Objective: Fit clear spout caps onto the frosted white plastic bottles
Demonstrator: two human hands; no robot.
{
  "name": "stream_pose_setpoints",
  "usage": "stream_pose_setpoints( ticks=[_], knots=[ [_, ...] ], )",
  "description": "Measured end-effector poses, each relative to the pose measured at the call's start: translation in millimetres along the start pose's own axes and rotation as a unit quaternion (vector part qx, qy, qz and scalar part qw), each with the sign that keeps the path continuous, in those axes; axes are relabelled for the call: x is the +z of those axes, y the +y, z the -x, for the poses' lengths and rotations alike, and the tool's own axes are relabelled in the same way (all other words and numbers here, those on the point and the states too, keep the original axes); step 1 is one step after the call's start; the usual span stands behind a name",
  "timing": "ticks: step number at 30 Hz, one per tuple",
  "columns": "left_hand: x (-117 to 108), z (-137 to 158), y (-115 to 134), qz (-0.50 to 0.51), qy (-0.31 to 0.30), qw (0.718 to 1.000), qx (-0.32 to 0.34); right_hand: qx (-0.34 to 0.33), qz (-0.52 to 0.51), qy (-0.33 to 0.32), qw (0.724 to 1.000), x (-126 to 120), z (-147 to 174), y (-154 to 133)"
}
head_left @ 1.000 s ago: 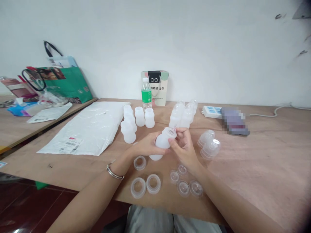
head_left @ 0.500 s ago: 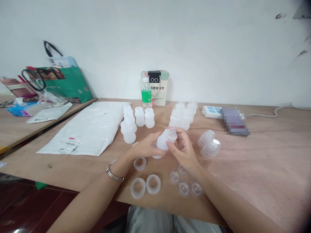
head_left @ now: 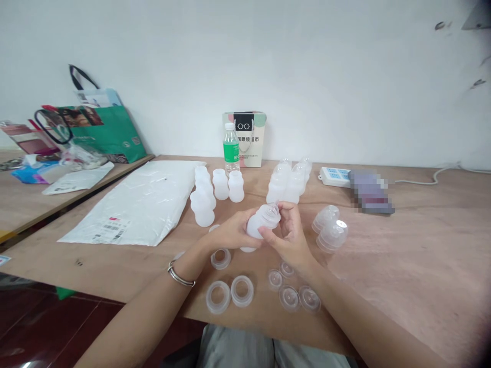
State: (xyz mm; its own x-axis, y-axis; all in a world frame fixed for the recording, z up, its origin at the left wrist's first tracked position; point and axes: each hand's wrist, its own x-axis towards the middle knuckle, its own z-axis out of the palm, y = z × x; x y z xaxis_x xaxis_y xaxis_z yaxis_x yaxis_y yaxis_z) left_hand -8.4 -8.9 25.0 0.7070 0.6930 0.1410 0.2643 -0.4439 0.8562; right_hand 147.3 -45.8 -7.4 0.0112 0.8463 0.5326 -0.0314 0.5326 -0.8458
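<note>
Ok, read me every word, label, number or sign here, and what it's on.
"眼镜超市" on the paper bag; preceding character partly hidden, smaller print unreadable.
Green-labelled bottle: too small.
Shipping label on white mailer: too small.
Green bag: too blurred.
Dark item: pixelated.
Left-edge sticker: unreadable.

Frosted white bottle [head_left: 254, 225], tilted rightward — clear nipple-like top [head_left: 272, 211] at its mouth, held between fingers [head_left: 273, 237]

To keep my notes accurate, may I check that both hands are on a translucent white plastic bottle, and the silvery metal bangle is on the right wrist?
Not quite: the head view shows the silvery bangle on the left wrist; the left hand and right hand are both on the translucent white bottle.
</note>
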Motion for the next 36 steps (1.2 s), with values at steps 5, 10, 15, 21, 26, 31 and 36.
stream_pose_setpoints(
  ticks=[5, 10, 15, 21, 26, 31, 36],
  knots=[
    [0.5, 0.8, 1.7, 0.010, 0.018, 1.000, -0.018, 0.005, -0.060, -0.026, 0.998, 1.5, 0.9, -3.1],
    [-0.2, 0.9, 4.6, 0.000, 0.003, 1.000, -0.003, -0.006, 0.007, 0.036, 0.999, 1.6, -1.0, -1.3],
    [-0.3, 0.6, 3.2, 0.005, 0.007, 1.000, -0.010, -0.015, -0.010, 0.001, 1.000, 0.3, 0.6, 1.2],
    [0.0, 0.6, 3.5, 0.033, 0.008, 0.999, -0.008, -0.021, -0.002, 0.011, 1.000, 1.3, 0.8, 0.4],
    [-0.3, 1.5, 2.8, -0.011, 0.014, 1.000, -0.002, -0.016, 0.029, 0.018, 0.999, 0.0, 1.8, -1.4],
    [-0.5, 2.2, 2.4, -0.014, 0.031, 0.999, 0.021, -0.039, 0.008, -0.026, 0.999, -0.6, 5.4, -3.7],
    [-0.3, 3.9, 3.7, 0.003, 0.031, 0.999, 0.034, -0.074, 0.022, 0.017, 0.997, 1.7, 5.8, -5.9]
  ],
)
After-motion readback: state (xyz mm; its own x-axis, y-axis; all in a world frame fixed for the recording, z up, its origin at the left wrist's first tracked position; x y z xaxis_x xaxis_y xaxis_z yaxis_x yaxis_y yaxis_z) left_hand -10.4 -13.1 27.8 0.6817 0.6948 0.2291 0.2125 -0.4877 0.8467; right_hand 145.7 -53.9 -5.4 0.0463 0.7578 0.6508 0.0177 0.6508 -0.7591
